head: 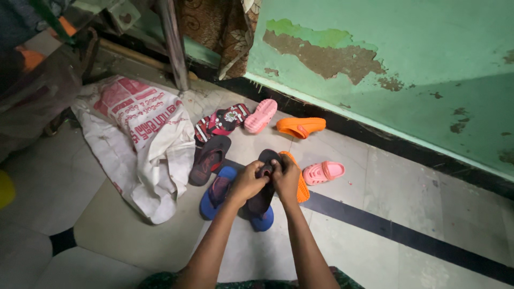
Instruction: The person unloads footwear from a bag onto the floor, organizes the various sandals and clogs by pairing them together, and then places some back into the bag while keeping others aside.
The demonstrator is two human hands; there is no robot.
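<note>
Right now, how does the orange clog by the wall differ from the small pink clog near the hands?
The orange clog is larger and lies close to the green wall; the small pink clog is shorter and lies out on the floor, just right of the right hand. Orange is bright, pink pale. Both lie alone, untouched, with closed rounded toes.

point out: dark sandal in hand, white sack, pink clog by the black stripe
dark sandal [261, 200], head view, sole below the hands
white sack [155, 155], head view, plain middle fold
pink clog [324, 172], head view, upper
</note>
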